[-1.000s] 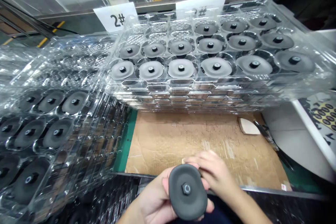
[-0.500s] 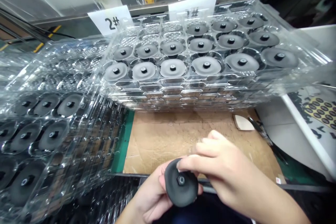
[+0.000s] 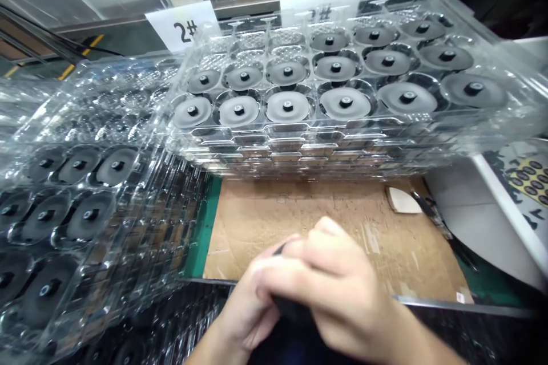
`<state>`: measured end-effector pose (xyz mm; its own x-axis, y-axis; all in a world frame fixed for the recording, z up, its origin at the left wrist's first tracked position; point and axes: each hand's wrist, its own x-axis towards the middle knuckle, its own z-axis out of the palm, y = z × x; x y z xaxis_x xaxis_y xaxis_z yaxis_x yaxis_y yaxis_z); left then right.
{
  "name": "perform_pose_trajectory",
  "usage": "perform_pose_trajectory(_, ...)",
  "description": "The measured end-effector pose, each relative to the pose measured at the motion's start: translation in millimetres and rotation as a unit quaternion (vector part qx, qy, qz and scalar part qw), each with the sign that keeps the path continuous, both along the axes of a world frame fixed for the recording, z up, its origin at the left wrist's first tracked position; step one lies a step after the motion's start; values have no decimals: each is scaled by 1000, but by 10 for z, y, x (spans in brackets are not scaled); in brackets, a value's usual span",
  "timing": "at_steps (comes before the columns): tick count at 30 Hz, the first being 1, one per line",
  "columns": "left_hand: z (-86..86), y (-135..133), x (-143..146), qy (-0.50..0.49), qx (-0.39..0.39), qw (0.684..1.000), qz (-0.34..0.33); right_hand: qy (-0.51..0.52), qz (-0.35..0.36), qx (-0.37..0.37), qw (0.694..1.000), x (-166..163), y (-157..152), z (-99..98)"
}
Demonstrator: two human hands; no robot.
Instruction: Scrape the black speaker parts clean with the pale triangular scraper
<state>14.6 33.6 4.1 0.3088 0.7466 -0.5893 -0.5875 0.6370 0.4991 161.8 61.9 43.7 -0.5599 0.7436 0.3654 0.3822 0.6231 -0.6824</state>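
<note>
So the black part [image 3: 291, 308] is right in between both hands, mostly buried. You get a dark patch under the right hand's fingers plus a thin sliver up top where the fingers meet.

Left hand [image 3: 248, 299] is underneath and on the left side, curled around the part and holding it. Right hand [image 3: 338, 279] is folded over the top, fingers bent and a little blurry. Can't tell if that one's actually gripping or just pressing on it. Both are up at the near edge of the tabletop [image 3: 208, 219], over the near edge of the cardboard [image 3: 252, 211], left of its near right corner.

Far edge of the cardboard has a stack of clear trays [image 3: 295, 145] along it, black discs [image 3: 287, 106] sitting in the top one. Another tray stack [image 3: 149, 234] runs along the left edge. Towards the far right corner there's a white piece [image 3: 405, 202] just beside a dark tool [image 3: 432, 217].
</note>
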Motion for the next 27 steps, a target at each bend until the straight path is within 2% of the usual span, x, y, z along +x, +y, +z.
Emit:
perform_pose_trajectory(3, -52, 13, -73, -8, 31, 998, 51, 4, -120, -102, 987, 131, -39, -213)
perform_pose_trajectory(6, -93, 0, -129, -12, 44, 995, 92, 35, -196, -190, 961, 244, -185, -600)
perform_pose_trajectory(9, -107, -2, -127, -15, 35, 995, 91, 35, -229, -213, 949, 243, -335, -1035)
perform_pose_trajectory(11, -104, 2, -99, -20, 29, 996, 86, 22, -219, -212, 952, 225, -359, -1173)
perform_pose_trajectory(13, -96, 3, -61, -23, 25, 996, 82, 20, -222, -215, 951, 210, -312, -1094)
perform_pose_trajectory(15, -89, -4, -23, -25, 24, 996, 77, 38, -262, -206, 942, 174, -235, -822)
perform_pose_trajectory(17, -86, -19, 4, -17, 23, 996, 82, 80, -306, -164, 934, 86, -174, -478)
perform_pose_trajectory(18, -87, -29, 8, -12, 21, 996, 86, 104, -303, -125, 939, 25, -159, -324)
perform_pose_trajectory(20, -91, -47, -6, -9, 13, 996, 85, 122, -240, -65, 961, -103, -154, -109)
perform_pose_trajectory(21, -94, -54, -21, -10, 10, 997, 82, 115, -190, -66, 973, -157, -156, -53)
perform_pose_trajectory(24, -103, -69, -54, -2, 10, 996, 94, 64, -73, -165, 981, -252, -124, -28)
perform_pose_trajectory(25, -102, -73, -51, 5, 13, 995, 96, 50, -67, -183, 979, -269, -100, -40)
perform_pose_trajectory(27, -92, -81, -29, 10, 15, 996, 82, 46, -122, -143, 981, -295, -54, -59)
